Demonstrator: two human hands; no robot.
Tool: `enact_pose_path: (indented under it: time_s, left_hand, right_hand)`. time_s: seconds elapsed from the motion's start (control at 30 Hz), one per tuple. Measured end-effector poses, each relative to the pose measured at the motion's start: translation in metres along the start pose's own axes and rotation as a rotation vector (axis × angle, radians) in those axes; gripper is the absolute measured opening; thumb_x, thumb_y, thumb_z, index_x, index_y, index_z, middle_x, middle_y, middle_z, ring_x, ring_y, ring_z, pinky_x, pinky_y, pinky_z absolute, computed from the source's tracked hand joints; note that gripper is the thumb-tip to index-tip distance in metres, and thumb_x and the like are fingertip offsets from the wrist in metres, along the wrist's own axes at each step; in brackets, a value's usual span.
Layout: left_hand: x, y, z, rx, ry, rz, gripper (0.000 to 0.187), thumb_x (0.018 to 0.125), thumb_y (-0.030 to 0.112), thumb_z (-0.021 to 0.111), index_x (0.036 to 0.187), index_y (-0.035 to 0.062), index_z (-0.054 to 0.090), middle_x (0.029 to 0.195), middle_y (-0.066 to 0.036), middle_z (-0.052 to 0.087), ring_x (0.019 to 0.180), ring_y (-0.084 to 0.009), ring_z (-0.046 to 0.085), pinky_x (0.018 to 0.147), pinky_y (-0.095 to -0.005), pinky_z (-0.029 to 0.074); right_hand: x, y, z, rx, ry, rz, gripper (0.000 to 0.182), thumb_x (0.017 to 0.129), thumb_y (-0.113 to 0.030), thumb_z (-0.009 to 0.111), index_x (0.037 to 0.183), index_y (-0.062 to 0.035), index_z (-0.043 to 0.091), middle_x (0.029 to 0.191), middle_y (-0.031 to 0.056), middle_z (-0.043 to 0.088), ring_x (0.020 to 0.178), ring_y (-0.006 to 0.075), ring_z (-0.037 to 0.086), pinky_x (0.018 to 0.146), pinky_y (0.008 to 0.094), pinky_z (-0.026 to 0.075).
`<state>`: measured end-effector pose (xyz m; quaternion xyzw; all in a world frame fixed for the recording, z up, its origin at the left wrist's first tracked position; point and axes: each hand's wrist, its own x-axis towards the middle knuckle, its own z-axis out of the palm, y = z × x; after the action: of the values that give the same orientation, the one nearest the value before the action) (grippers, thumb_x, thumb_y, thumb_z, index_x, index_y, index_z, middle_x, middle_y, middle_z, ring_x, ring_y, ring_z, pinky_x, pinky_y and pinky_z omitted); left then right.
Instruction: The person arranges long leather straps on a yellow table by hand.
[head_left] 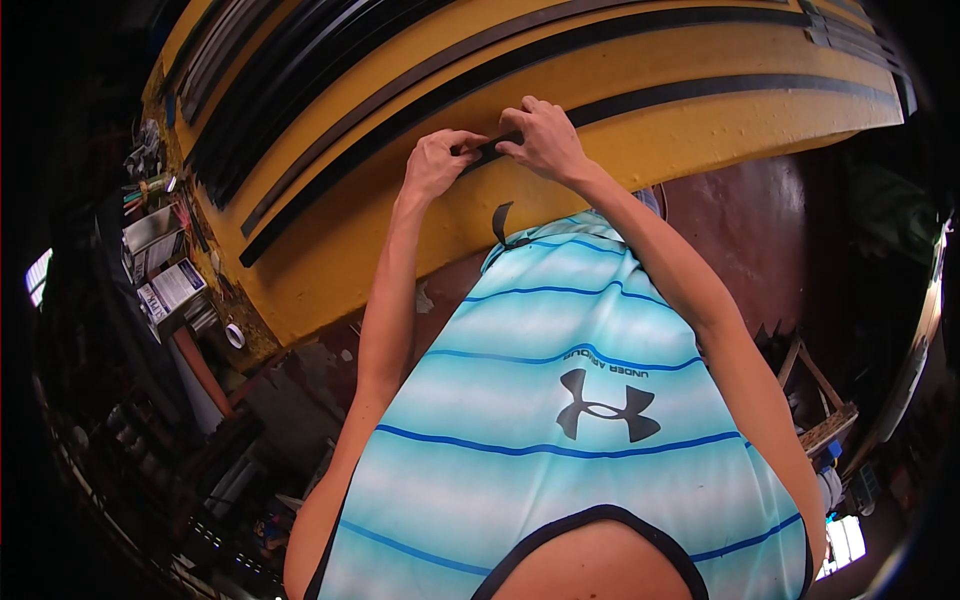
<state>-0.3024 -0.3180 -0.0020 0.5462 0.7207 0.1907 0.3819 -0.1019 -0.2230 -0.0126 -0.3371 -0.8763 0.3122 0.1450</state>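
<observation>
A long flat black strip (700, 90) curves across the yellow tabletop, near its front edge. My right hand (545, 138) is closed on the strip close to its left end, thumb on the near side and fingers bent over the far side. Just to the left, my left hand (438, 162) has its fingers pinched together at the strip's end. What lies between those left fingertips is mostly hidden. A short curled black piece (502, 222) sticks up at the table edge below my hands, by my striped shirt.
More black and brown strips (400, 90) lie lengthwise farther back on the yellow table (340, 275). At the left end are boxes (170, 290), a white tape roll (235, 335) and small clutter. A wooden frame (828, 428) stands at the lower right.
</observation>
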Motion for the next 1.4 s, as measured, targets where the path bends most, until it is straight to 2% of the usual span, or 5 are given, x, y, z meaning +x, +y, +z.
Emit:
enact_pose_path:
  time_s: [0.1,0.17,0.5,0.9,1.4]
  left_hand:
    - [-0.004,0.003,-0.001,0.04,0.011,0.008,0.03,0.084,0.019,0.074,0.114,0.0198,0.078,0.088,-0.009,0.069,0.085,-0.0263,0.067,0.08,-0.0374,0.052]
    - [-0.007,0.004,-0.003,0.037,0.037,0.045,0.031,0.084,0.014,0.075,0.115,0.013,0.077,0.089,-0.009,0.07,0.082,-0.0207,0.066,0.077,-0.0333,0.052]
    - [-0.027,-0.002,-0.021,0.032,0.015,-0.045,0.029,0.084,0.014,0.075,0.113,0.0126,0.079,0.086,-0.008,0.066,0.08,-0.0211,0.065,0.075,-0.0327,0.05]
    - [-0.023,-0.007,-0.019,0.01,0.029,-0.075,0.027,0.085,0.012,0.073,0.111,0.0132,0.08,0.087,-0.007,0.068,0.08,-0.0194,0.066,0.074,-0.0319,0.051]
    - [-0.023,-0.01,-0.016,-0.044,0.062,-0.071,0.025,0.084,0.012,0.072,0.108,0.0117,0.08,0.087,-0.011,0.067,0.079,-0.0222,0.068,0.075,-0.0331,0.053]
  right_hand:
    - [0.001,0.0,0.002,-0.012,-0.004,0.007,0.031,0.079,-0.03,0.083,0.1,-0.0122,0.07,0.099,0.0119,0.061,0.099,0.0304,0.06,0.088,0.0421,0.045]
    - [0.002,0.0,0.003,-0.014,-0.01,0.019,0.031,0.079,-0.031,0.083,0.1,-0.0123,0.07,0.099,0.0117,0.061,0.099,0.0303,0.06,0.088,0.042,0.045]
    - [0.002,-0.002,-0.003,-0.002,-0.032,0.065,0.031,0.077,-0.032,0.084,0.099,-0.0137,0.072,0.1,0.0105,0.062,0.1,0.0295,0.061,0.09,0.0412,0.045]
    - [0.001,-0.002,-0.002,0.013,-0.049,0.074,0.03,0.078,-0.032,0.084,0.098,-0.0135,0.072,0.101,0.0105,0.062,0.1,0.0294,0.061,0.09,0.0419,0.045]
    - [0.001,-0.001,-0.002,0.021,-0.053,0.076,0.03,0.079,-0.033,0.083,0.098,-0.0144,0.071,0.101,0.01,0.061,0.101,0.0288,0.06,0.091,0.0416,0.044]
